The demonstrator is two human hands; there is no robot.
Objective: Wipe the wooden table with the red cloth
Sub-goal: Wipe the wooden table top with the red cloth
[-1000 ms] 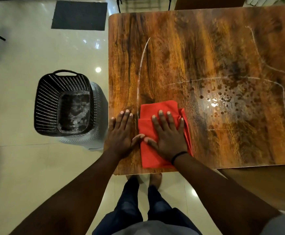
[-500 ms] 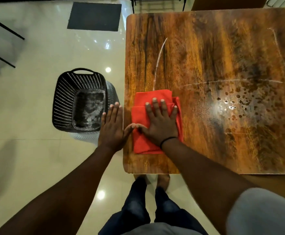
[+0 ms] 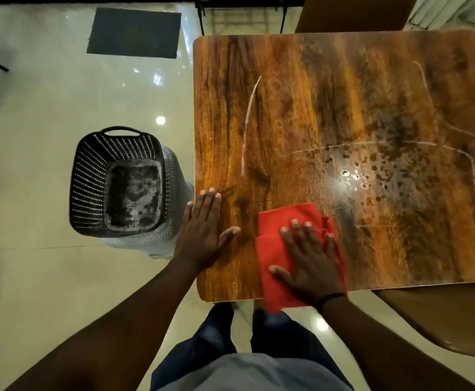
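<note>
Nearest, at the worktop's [image 3: 287,108] near edge, the right hand [image 3: 312,263] lies flat with fingers spread on the folded red cloth [image 3: 276,249], pressing it to the wood; the cloth's near end hangs just over the edge. Just left, the left hand [image 3: 202,232] rests flat and open at the worktop's near-left edge, holding nothing, apparently bracing the body. By my reading the wiping is under way, with the near-left part in hand. Farther right, a patch of droplets [image 3: 372,170] glistens, ringed by a pale streak [image 3: 473,198], and another pale arc [image 3: 249,122] runs farther off on the left. The next move likely calls for pushing the cloth away and rightward through those wet marks, keeping the palm's pressure even so the cloth does not bunch up. On the floor to the left stands a dark perforated basket [image 3: 89,176]; nothing shows inside but a mottled, smeared-looking bottom. Farthest, a dark mat [image 3: 134,32] lies on the pale floor.
</note>
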